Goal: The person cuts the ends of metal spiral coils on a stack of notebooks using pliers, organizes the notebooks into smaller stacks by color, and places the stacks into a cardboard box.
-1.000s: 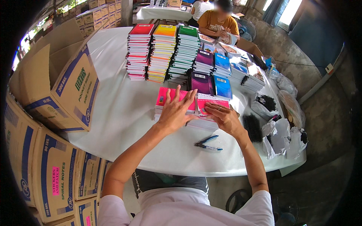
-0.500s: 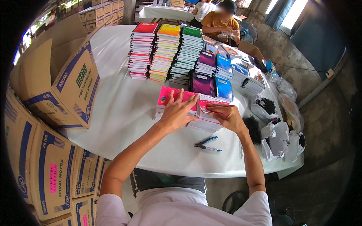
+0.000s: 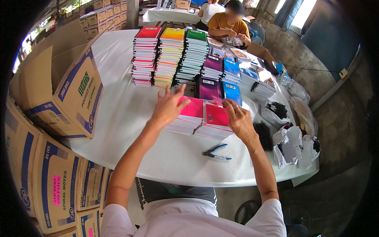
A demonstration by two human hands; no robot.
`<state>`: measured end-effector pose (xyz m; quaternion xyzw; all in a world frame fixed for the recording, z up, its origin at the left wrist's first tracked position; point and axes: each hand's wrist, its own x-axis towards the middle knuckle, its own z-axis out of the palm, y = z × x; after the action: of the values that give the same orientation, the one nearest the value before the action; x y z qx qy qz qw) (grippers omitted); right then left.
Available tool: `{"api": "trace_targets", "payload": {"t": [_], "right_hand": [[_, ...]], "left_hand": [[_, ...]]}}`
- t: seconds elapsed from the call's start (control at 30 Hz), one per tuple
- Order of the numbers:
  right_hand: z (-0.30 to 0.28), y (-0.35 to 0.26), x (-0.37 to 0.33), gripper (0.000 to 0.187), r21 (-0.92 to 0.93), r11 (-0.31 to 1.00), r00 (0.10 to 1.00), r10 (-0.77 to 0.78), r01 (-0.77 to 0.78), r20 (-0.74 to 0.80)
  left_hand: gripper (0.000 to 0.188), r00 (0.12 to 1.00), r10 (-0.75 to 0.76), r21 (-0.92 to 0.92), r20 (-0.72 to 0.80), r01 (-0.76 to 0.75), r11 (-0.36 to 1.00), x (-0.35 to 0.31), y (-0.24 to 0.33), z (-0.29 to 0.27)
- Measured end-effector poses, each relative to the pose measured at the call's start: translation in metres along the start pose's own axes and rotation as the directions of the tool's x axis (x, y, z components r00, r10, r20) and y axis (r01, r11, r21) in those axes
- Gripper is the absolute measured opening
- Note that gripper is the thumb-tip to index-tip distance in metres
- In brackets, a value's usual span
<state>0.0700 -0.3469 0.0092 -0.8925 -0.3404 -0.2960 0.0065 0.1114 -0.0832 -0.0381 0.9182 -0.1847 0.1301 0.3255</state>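
Two adjoining piles of pink-covered sheets with punched edges lie in front of me, a left pile [image 3: 192,108] and a right pile [image 3: 218,118] with a small coloured label on its top cover. My left hand [image 3: 169,104] hovers at the left pile's far left corner, fingers spread, holding nothing. Over the right pile's far right corner, my right hand [image 3: 239,118] has thumb and fingers pinched together; a blurred pinkish thing shows by the fingertips, too smeared to name. Blue-handled pliers [image 3: 216,152] lie, jaws toward the right, on the white-covered table [image 3: 166,158] nearer me.
Tall stacks of red [image 3: 147,33], yellow [image 3: 172,34] and green notebooks [image 3: 196,36] stand beyond, with purple [image 3: 210,89] and blue ones [image 3: 232,93]. An open carton [image 3: 79,98] is at left. Black coils [image 3: 262,132] and plastic bags sit right. A co-worker [image 3: 229,29] sits across.
My left hand has lifted off the pink pile and moved left, opening wide. My right hand has shifted slightly up and right. A coloured label now shows on the right pile's top.
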Motion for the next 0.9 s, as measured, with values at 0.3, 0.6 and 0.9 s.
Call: {"api": "trace_targets", "payload": {"t": [0.3, 0.6, 0.9], "right_hand": [[0.065, -0.082, 0.05, 0.043, -0.179, 0.924, 0.941, -0.333, 0.337, 0.053], [0.033, -0.02, 0.02, 0.036, 0.379, 0.888, 0.929, 0.338, -0.26, -0.153], [0.076, 0.048, 0.046, 0.049, 0.368, 0.67, 0.759, 0.505, -0.645, 0.411]], "left_hand": [[0.066, 0.947, -0.252, -0.796, 0.199, 0.306, 0.523, 0.003, -0.027, -0.03], [0.059, 0.964, 0.006, -0.227, -0.266, -0.068, 0.971, -0.011, -0.04, -0.013], [0.044, 0.913, 0.278, 0.134, 0.299, -0.328, 0.935, -0.016, 0.011, -0.018]]}}
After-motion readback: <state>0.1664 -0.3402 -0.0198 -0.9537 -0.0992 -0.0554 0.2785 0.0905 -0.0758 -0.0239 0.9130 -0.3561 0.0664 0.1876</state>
